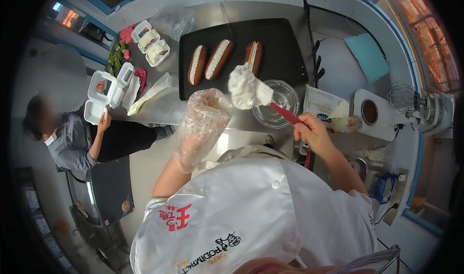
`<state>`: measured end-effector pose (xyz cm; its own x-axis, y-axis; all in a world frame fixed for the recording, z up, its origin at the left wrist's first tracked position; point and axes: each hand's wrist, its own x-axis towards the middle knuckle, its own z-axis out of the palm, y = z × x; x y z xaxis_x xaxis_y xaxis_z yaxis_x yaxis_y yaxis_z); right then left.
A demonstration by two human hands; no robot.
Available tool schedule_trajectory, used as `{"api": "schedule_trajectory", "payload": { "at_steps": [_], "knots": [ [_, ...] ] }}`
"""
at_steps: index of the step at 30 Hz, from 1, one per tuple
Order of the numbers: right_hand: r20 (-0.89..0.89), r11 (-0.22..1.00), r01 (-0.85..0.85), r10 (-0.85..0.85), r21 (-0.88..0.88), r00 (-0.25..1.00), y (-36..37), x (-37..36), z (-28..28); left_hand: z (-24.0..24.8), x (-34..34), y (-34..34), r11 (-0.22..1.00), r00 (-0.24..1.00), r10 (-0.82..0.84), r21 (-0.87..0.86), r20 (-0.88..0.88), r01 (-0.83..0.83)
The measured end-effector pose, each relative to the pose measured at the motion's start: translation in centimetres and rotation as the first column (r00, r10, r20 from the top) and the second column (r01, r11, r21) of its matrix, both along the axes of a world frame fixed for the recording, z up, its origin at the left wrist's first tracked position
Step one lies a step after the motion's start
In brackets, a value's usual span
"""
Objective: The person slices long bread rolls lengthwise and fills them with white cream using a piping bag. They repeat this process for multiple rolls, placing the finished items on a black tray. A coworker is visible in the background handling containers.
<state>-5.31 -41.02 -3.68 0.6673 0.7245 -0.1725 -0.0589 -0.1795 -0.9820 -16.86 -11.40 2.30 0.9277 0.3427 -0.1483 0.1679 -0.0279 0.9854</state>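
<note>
My right hand [314, 135] is closed round the red handle of a spatula [284, 112]. A big lump of white cream [245, 86] covers the spatula's head, held over the tray's front edge and the side of a clear bowl [292, 102]. My left hand [195, 134] is curled inside a clear plastic piping bag [205, 112], whose film folds down over it to the wrist; the fingers show only dimly. On the black baking tray [285, 37] lie two long brown buns [212, 67] filled with white. A third split bun [258, 56] is partly hidden behind the cream.
A filled piping bag [151, 94] lies left of the tray, near white takeaway boxes [157, 51]. At the left a co-worker [72, 141] holds an open white box [99, 88]. Scale [374, 122], whisk [403, 95] and mixer [435, 112] stand at the right.
</note>
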Motion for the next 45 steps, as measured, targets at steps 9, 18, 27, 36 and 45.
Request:
{"api": "schedule_trajectory", "payload": {
  "at_steps": [9, 18, 27, 36, 45],
  "knots": [
    [0.633, 0.989, 0.056, -0.130, 0.137, 0.763, 4.2, -4.3, 3.9, 5.4, -1.3, -2.4, 0.503, 0.946, 0.001, 0.817, 0.326, -0.282],
    [0.893, 0.997, -0.070, 0.047, -0.017, 0.447, 5.3, -5.6, 9.1, 7.1, -5.1, -1.4, 0.791, 0.830, 0.327, 0.350, 0.451, -0.502],
    [0.973, 0.995, -0.036, -0.083, 0.093, 0.215, 3.9, -3.7, 14.5, 4.1, -4.8, 1.5, 0.844, 0.776, 0.151, 0.329, 0.612, -0.423],
    [1.000, 0.993, -0.114, 0.008, -0.006, 0.014, 6.9, -3.2, 14.3, 5.9, -6.4, 2.3, 0.998, 0.863, 0.056, -0.036, 0.502, -0.044],
    [0.993, 0.993, -0.004, 0.118, -0.118, -0.011, 4.9, -1.8, 19.3, 5.4, -8.6, 5.5, 0.931, 0.811, 0.269, -0.356, 0.519, -0.081]
  ]
}}
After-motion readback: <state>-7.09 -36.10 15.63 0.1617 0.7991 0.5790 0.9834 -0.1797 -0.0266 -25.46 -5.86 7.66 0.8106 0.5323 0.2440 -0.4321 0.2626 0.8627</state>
